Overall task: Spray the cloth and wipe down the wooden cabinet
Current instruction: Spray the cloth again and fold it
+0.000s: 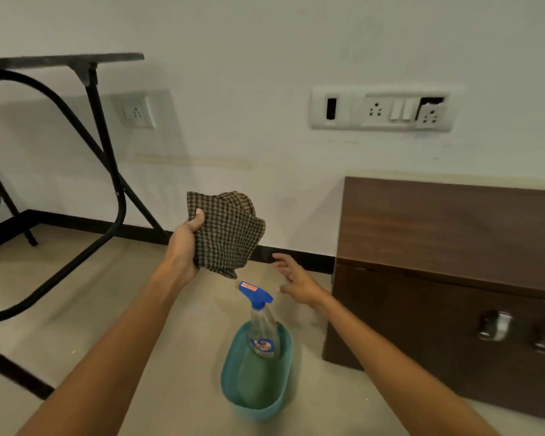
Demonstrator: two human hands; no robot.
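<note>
1. The task looks to be at its start. The left hand [183, 247] grips the cloth [225, 232], thumb pressed over its upper left edge, and holds it up in front of the wall, just above the nozzle of the spray bottle [260, 322].

2. The right hand [296, 278] is empty, fingers spread and loose, near the bottle's blue trigger head but apart from it (nothing is being squeezed at this moment).

3. Whether the cloth has been sprayed cannot be told: no damp patch or mist shows on it, and the bottle stands unheld in the teal tub [230, 372] on the floor.

4. Left to do, as a judgement: wiping the wooden cabinet [438, 247], and possibly the spraying itself. The cloth is well apart from the cabinet, so no wiping is under way.

5. The cloth is a small brown-and-tan check, folded or bunched into a rough pad with a lower corner hanging free; it looks soft and limp.

6. The bottle is clear plastic with a blue sprayer and a blue label, leaning against the far end of the tub.

7. The cabinet is dark wood-grain, low, against the white wall at the right, with metal handles on its front. Its top looks bare, and no streaks or wet marks show on it.
</note>
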